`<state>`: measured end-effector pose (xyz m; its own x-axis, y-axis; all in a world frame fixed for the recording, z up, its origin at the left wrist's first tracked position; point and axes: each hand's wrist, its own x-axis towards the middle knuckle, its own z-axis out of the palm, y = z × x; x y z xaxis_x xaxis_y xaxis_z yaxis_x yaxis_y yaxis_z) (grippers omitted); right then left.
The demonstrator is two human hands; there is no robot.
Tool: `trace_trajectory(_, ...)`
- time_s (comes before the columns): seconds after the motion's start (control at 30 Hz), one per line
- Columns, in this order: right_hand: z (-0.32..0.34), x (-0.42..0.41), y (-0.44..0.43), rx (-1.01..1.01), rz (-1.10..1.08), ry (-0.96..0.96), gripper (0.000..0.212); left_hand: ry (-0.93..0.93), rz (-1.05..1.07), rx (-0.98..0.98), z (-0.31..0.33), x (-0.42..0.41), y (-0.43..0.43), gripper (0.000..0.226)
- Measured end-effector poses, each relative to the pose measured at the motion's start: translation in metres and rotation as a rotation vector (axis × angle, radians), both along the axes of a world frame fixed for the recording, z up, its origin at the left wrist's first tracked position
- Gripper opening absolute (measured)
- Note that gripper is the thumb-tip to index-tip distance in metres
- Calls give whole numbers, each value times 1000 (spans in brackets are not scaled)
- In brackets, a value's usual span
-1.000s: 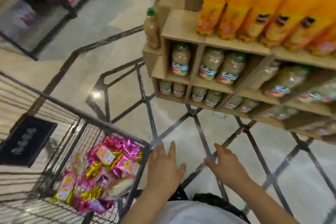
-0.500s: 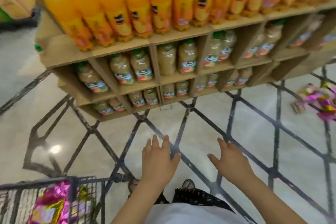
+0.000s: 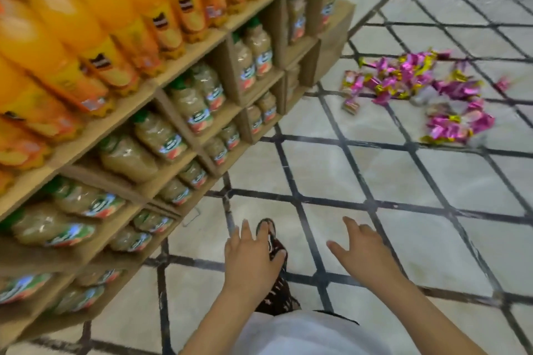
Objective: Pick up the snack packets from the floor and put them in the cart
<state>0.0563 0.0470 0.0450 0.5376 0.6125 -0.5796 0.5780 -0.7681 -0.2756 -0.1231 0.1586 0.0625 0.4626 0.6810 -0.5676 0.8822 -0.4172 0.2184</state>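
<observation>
The left hand (image 3: 251,256) and right hand (image 3: 363,253) hover at six o'clock, fingers spread and holding nothing, while the snack packets (image 3: 418,86) (pink and gold wrappers) lie scattered on the floor (image 3: 331,173) at two o'clock, just past the shelf (image 3: 331,46) end.

Torso: white garment (image 3: 302,334), black edging on its right side. Leg: dark maroon legwear (image 3: 278,291) with small white flecks. Bare: left hand (image 3: 251,262), right hand (image 3: 363,251), both forearms.

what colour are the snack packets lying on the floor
Mostly shiny pink-magenta with gold-yellow parts; the snack packets show best in the head view, upper right, though blurred.
</observation>
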Motion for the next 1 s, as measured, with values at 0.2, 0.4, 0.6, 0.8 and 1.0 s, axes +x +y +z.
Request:
trace_trajectory(0.2,4,52,44,42,-177,-23,69,10,-174,1,-1,74,75,77)
trace_trajectory(0.4,7,100,99,76,-325,-34,69,-17,-318,32,6,147,158,78)
trace_trajectory(0.6,3,135,114,95,-514,12,72,-22,-478,30,3,218,198,76)
trace_trajectory(0.8,-8,195,99,33,-662,16,66,35,-639,-20,-11,304,199,77)
trace_trajectory(1.0,-20,312,88,45,-773,22,71,45,-734,12,-15,436,191,78)
